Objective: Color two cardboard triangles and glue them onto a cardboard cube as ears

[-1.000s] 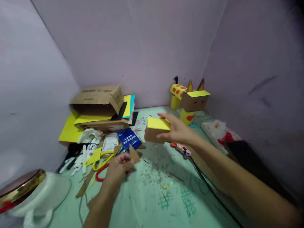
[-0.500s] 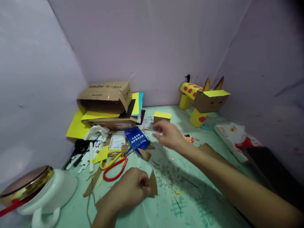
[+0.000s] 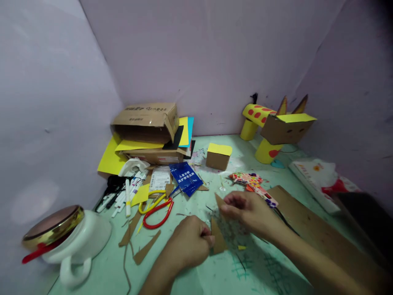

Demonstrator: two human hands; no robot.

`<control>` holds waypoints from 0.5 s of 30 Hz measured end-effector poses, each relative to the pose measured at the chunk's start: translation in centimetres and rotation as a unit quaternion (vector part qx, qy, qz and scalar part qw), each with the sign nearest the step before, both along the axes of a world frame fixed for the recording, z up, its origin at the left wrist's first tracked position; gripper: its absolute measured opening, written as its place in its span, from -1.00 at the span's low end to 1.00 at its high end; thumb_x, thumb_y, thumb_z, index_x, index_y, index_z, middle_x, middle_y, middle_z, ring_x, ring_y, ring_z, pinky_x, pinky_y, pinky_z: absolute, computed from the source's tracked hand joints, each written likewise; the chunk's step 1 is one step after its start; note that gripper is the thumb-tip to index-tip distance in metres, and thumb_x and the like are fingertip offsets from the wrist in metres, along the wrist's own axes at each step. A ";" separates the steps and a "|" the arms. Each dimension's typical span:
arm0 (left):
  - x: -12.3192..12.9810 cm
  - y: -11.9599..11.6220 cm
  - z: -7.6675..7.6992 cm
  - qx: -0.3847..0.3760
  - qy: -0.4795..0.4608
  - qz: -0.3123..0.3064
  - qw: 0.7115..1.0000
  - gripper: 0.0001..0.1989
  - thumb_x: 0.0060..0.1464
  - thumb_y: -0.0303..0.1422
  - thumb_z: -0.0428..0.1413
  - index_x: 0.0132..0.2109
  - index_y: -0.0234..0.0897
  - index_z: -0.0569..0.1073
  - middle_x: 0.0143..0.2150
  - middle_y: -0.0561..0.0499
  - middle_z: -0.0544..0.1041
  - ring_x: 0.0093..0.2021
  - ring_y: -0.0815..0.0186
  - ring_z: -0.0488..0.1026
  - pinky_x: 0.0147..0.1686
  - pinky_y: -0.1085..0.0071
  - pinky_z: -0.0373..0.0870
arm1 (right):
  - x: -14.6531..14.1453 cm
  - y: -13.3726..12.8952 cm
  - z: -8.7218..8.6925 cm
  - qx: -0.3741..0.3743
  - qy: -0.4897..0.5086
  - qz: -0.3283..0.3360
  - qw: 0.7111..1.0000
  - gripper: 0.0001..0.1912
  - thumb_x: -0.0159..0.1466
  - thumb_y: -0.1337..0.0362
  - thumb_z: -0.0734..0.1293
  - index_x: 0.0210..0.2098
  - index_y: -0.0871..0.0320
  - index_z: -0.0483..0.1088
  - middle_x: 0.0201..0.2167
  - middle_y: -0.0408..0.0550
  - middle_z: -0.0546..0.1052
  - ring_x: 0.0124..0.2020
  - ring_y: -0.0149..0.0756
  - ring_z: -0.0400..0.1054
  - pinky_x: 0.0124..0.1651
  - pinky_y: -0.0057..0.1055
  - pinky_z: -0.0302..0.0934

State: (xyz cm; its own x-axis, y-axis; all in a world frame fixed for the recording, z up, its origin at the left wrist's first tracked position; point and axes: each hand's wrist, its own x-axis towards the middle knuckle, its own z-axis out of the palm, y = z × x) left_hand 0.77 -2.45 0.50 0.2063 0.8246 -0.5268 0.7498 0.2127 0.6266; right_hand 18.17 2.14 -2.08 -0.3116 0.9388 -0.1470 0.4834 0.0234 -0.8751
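Note:
My left hand (image 3: 193,239) is closed, pinching a triangular cardboard piece (image 3: 217,237) low over the green table. Just to the right and a little farther off, my right hand (image 3: 242,207) pinches a second small cardboard piece (image 3: 220,201) between thumb and fingers. The two pieces are close together. Beyond my hands stands a small cardboard box with a yellow top (image 3: 218,156). A glue gun with a flowery pattern (image 3: 254,183) lies behind my right hand, partly hidden by it.
Red and yellow handled scissors (image 3: 158,213), markers (image 3: 128,198) and a blue packet (image 3: 186,178) lie left of centre. Larger boxes (image 3: 147,119) stand behind. At left sits a white mug (image 3: 89,231); at right, a spotted cardboard animal (image 3: 284,129) and a flat cardboard sheet (image 3: 307,221).
My right hand has come back from beside the small yellow-topped box and now holds a cardboard piece near my left hand. The view has shifted slightly.

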 end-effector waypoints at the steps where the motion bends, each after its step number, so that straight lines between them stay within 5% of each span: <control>1: 0.4 0.0 -0.3 -0.007 -0.011 0.007 1.000 -0.80 -0.13 -0.42 -0.01 -0.65 -0.28 0.22 -0.68 0.15 0.15 -0.57 0.44 0.13 -0.58 0.46 -0.05 | 0.8 -1.0 -0.3 -0.021 0.016 -0.004 1.000 -0.75 0.05 0.07 0.24 -0.51 0.14 0.27 -0.62 -0.15 0.39 -0.63 -0.39 0.23 -0.59 -0.48 0.10; 5: 1.6 -0.1 -1.4 -0.059 -0.078 0.008 0.995 -0.79 -0.08 -0.40 -0.05 -0.62 -0.29 0.30 -0.70 0.15 0.23 -0.63 0.46 0.16 -0.60 0.50 0.04 | 2.1 -4.1 -2.3 -0.126 0.095 -0.028 0.987 -0.72 -0.04 0.08 0.33 -0.53 0.11 0.19 -0.66 -0.25 0.24 -0.67 -0.45 0.09 -0.64 -0.50 0.04; 8: 2.3 -0.1 -2.1 -0.085 -0.105 0.014 0.991 -0.83 -0.08 -0.40 -0.06 -0.58 -0.28 0.30 -0.71 0.16 0.25 -0.68 0.48 0.12 -0.65 0.52 0.04 | 1.7 -4.9 -3.6 -0.135 0.102 -0.040 0.985 -0.73 -0.07 0.12 0.35 -0.56 0.11 0.18 -0.68 -0.26 0.23 -0.66 -0.44 0.08 -0.63 -0.49 0.01; 15: 2.4 -0.4 -3.2 -0.042 -0.089 0.045 0.994 -0.93 -0.25 -0.39 0.09 -0.58 -0.29 0.38 -0.67 0.15 0.26 -0.59 0.43 0.18 -0.62 0.49 0.04 | 2.0 -4.5 -3.3 -0.021 -0.150 0.067 0.986 -0.71 0.14 0.07 0.22 -0.55 0.13 0.37 -0.61 -0.08 0.45 -0.54 -0.26 0.27 -0.49 -0.41 0.02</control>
State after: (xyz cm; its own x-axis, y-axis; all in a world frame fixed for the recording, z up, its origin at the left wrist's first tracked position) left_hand 3.20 -2.83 -2.69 0.2300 0.7983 -0.5566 0.6035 0.3316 0.7251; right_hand 20.13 -2.36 -5.38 -0.3684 0.8834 -0.2897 0.7160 0.0709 -0.6945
